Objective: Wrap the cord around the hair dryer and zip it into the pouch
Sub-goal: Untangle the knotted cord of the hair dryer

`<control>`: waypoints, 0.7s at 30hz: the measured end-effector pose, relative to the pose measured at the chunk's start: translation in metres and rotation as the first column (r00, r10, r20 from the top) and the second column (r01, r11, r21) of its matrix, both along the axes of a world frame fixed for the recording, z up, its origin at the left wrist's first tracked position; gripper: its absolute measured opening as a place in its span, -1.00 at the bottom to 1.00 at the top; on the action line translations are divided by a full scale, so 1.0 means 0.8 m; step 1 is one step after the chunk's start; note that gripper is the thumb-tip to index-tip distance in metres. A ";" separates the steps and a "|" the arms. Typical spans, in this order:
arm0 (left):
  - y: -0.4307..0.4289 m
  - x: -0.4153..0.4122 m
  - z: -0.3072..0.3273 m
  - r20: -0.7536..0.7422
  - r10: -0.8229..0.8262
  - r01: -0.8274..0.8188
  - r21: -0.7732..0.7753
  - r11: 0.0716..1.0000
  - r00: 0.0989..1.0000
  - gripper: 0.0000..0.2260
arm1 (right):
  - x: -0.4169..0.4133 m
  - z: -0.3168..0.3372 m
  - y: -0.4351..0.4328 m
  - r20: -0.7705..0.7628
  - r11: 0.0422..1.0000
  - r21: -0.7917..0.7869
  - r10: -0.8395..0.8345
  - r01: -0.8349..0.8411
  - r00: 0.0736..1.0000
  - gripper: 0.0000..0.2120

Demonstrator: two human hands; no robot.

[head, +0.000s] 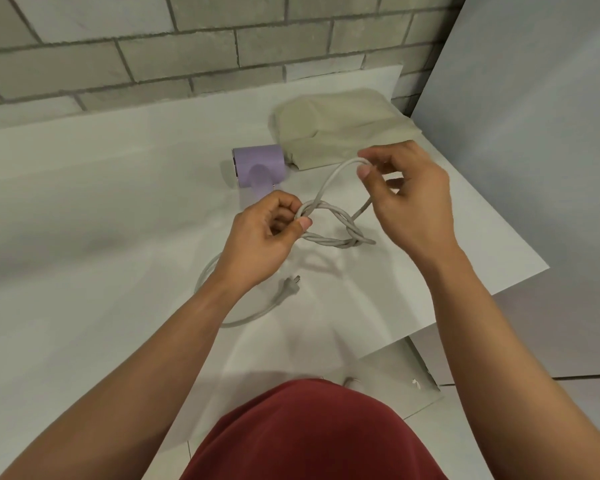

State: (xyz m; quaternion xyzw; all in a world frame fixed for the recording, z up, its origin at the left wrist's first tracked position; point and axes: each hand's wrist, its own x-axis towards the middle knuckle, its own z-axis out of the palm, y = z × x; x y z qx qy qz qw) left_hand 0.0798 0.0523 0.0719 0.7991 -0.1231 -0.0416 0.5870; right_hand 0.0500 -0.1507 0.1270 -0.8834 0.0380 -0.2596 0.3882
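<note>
A lilac hair dryer (258, 166) lies on the white table (84, 209), its handle partly hidden behind my left hand. Its grey cord (340, 233) is twisted into loops above the table. My left hand (267, 237) pinches the coiled loops between thumb and fingers. My right hand (409, 195) pinches one raised loop of the cord at its top. The cord's free end curves behind my left forearm to the plug (290, 284), which lies flat on the table. A beige fabric pouch (340, 128) lies just behind and to the right of the dryer.
A grey brick wall (187, 46) runs along the back of the table. A grey panel (534, 98) stands at the right. The table's right edge (499, 209) runs diagonally close to my right hand, with tiled floor below.
</note>
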 end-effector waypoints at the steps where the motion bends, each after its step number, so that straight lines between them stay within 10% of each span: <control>1: 0.000 0.001 -0.001 -0.004 0.007 -0.007 0.013 1.000 1.000 -0.90 | -0.002 -0.002 -0.003 0.014 0.986 -0.169 0.009 -0.006 1.000 -0.68; 6: -0.003 0.006 -0.001 0.008 0.011 -0.011 0.041 0.999 1.000 -0.89 | -0.008 -0.006 0.011 0.073 0.691 -0.703 0.308 -0.170 0.949 -0.56; 11: -0.001 0.001 0.002 0.051 -0.039 0.034 0.080 0.996 0.998 -0.93 | 0.002 -0.028 0.008 0.136 0.653 -0.749 0.313 -0.109 0.940 -0.89; 21: 0.013 -0.001 -0.003 0.021 -0.084 0.080 0.145 0.986 0.996 -0.89 | -0.001 0.015 -0.001 0.205 0.997 -0.026 0.078 -0.074 0.976 -0.85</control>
